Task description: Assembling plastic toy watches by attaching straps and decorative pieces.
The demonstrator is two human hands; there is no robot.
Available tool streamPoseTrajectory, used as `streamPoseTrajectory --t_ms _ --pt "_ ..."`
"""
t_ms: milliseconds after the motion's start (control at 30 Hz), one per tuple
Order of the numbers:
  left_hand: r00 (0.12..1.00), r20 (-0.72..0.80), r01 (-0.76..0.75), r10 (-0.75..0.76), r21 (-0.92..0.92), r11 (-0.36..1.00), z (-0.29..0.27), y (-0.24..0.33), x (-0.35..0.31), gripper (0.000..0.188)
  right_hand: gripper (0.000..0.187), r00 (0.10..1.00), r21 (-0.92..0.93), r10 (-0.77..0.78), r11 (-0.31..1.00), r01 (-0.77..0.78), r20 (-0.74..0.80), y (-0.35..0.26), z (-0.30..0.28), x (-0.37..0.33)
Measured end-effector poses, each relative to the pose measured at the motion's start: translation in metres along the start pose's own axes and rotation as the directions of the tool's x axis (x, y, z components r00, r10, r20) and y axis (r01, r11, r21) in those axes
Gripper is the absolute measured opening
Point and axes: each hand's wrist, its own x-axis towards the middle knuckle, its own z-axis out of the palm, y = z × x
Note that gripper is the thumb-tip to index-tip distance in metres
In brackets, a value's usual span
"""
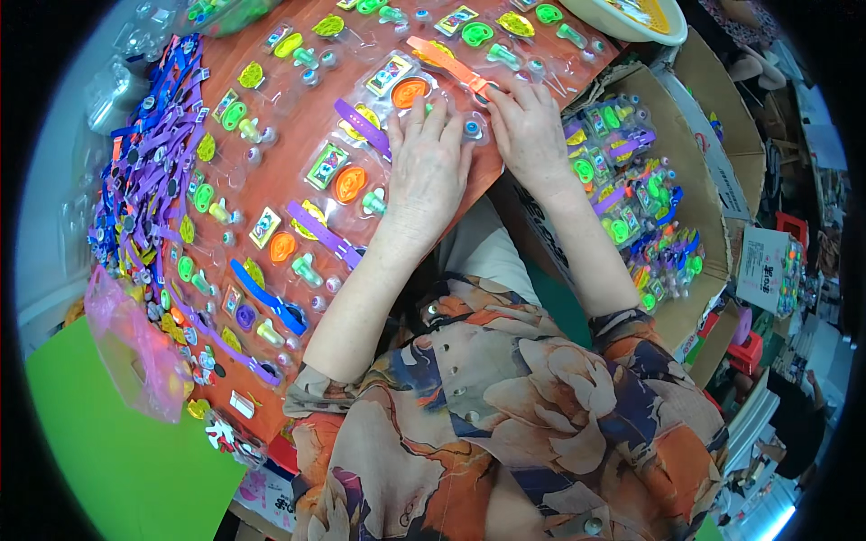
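An orange toy watch (448, 65) lies slantwise across a clear plastic tray, its round end at the fingertips of my right hand (530, 126), which are closed on it. My left hand (424, 162) rests over the near part of the same tray, fingers stretched out and slightly apart. Beside those fingers sit an orange oval piece (410, 92) and a small boxed card toy (391, 74). A green piece partly shows under the left fingertips. To the left, a purple toy watch (363, 129) lies on a neighbouring tray, one end covered by my left hand.
Rows of filled clear trays cover the red-brown table (302, 104). A heap of purple and blue toy watches (167, 153) lies along its left side. At the right stands a cardboard box (695, 162) holding several filled packs. A white basin (667, 36) stands at the far right corner.
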Motion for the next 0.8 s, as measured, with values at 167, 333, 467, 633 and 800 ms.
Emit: streamPoseTrajectory --t_ms 167,333,467,633,800 --pt "0.999 0.007 0.039 -0.039 0.0 0.999 -0.007 -0.003 -0.001 0.04 0.031 0.997 -0.031 -0.006 0.999 0.009 0.08 -0.016 -0.005 0.006" --pt "0.983 -0.18 -0.069 0.034 -0.192 0.979 -0.032 -0.009 0.015 0.035 0.028 0.994 0.077 0.009 0.997 -0.017 0.107 -0.006 -0.013 0.013" --pt "0.901 -0.433 -0.101 0.036 -0.13 0.986 -0.083 -0.08 0.041 0.024 0.027 0.99 0.223 0.128 0.965 -0.139 0.065 -0.021 -0.039 0.016" --pt "0.865 -0.298 0.481 -0.404 0.259 0.838 -0.124 -0.252 0.047 0.024 0.022 0.981 0.317 0.164 0.929 -0.19 0.106 -0.031 -0.058 0.01" --pt "0.739 -0.542 0.661 -0.401 0.464 0.59 -0.139 -0.368 0.037 0.021 0.019 0.982 0.304 0.167 0.935 -0.184 0.083 -0.037 -0.068 0.013"
